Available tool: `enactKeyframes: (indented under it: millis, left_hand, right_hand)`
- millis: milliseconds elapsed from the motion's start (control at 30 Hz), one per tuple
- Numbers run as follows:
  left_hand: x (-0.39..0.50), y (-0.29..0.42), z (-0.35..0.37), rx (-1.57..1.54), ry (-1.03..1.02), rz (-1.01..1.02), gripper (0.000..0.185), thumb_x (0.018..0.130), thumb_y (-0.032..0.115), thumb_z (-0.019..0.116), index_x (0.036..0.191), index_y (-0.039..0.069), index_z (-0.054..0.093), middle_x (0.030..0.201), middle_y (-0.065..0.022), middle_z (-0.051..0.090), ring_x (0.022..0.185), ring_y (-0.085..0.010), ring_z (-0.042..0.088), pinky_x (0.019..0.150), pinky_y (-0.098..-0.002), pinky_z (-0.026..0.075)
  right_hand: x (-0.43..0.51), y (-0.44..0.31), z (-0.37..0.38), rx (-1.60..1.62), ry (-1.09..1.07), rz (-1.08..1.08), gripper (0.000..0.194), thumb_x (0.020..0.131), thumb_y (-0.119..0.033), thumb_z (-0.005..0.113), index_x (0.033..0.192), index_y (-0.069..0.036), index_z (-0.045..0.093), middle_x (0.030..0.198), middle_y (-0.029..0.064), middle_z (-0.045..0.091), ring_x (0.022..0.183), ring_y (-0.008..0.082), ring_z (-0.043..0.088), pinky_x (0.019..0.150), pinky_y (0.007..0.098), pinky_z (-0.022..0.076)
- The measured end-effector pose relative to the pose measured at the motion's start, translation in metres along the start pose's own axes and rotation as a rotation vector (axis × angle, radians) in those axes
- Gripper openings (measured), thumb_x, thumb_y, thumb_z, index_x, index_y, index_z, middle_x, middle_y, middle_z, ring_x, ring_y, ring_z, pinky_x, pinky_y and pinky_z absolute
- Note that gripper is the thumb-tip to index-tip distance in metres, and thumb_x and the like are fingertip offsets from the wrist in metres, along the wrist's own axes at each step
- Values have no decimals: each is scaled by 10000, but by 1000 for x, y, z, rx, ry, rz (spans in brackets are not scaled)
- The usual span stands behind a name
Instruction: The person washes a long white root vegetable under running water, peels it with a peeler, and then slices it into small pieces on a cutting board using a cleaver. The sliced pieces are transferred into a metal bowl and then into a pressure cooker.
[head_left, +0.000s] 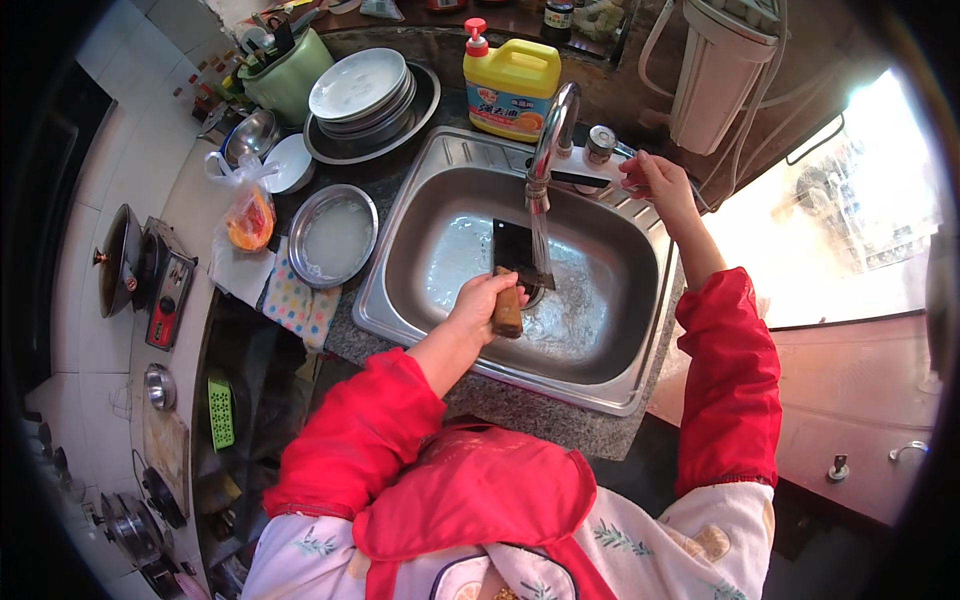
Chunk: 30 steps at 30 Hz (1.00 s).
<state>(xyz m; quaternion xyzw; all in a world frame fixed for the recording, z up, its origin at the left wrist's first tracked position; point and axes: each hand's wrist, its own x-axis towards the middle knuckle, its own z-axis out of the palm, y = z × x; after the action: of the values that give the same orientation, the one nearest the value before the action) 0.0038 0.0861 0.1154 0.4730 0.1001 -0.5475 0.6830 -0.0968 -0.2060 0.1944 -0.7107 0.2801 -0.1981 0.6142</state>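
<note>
My left hand (480, 304) grips the wooden handle (507, 311) of a cleaver. The dark cleaver blade (514, 244) points away from me over the stainless steel sink (420, 277). From the curved chrome faucet (561, 112), water (541, 236) streams down onto the blade near its right side. My right hand (660, 184) is raised behind the sink's right rear corner, thumb and fingers apart. Its fingertips are beside the end of the faucet lever (622, 148); contact is hard to make out. The blade partly covers the drain (534, 295).
Left of the sink are a metal bowl of cloudy liquid (334, 232), a dotted cloth (300, 296), bagged orange food (251, 221) and stacked plates (358, 82). A yellow detergent jug (512, 90) stands behind. A water filter housing (724, 82) hangs at right; a stove (169, 296) stands far left.
</note>
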Motion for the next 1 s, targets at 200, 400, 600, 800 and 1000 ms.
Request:
enactKeyframes:
  millis: [200, 400, 600, 800, 1000]
  left_hand:
    - [48, -9, 15, -270, 102, -48, 156, 852, 120, 606, 922, 18, 510, 859, -129, 608, 788, -280, 630, 731, -382, 545]
    - [38, 2, 13, -168, 87, 31, 176, 873, 136, 591, 953, 4, 508, 879, -122, 612, 787, -250, 631, 721, -371, 543]
    - [-12, 12, 19, 9, 34, 28, 188, 877, 134, 588, 997, 15, 506, 863, -105, 609, 743, -210, 625, 668, -338, 537]
    - [-74, 21, -5, 104, -38, -126, 213, 865, 137, 604, 1014, -3, 545, 872, -121, 623, 774, -214, 639, 704, -317, 539]
    - [-120, 26, -27, 61, -75, -145, 227, 842, 160, 625, 979, 0, 541, 825, -113, 616, 709, -211, 633, 635, -326, 535]
  right_hand:
    - [-3, -4, 10, -8, -46, -23, 361, 974, -312, 434, 944, -5, 623, 867, 38, 634, 765, 122, 606, 640, 253, 477]
    - [-5, -5, 11, -22, -32, -27, 347, 973, -296, 443, 934, -5, 630, 846, 32, 634, 764, 114, 606, 624, 255, 482]
    - [10, -3, 7, -571, 234, -428, 265, 909, -209, 523, 993, 27, 610, 990, 131, 631, 891, 262, 604, 776, 322, 485]
    - [31, 22, 7, -1001, 196, -390, 460, 830, -320, 591, 1124, 31, 542, 1096, 213, 575, 1033, 369, 527, 886, 420, 431]
    - [3, -13, 23, -891, -48, -131, 425, 819, -363, 606, 1016, 13, 596, 843, 190, 618, 773, 349, 596, 701, 387, 457]
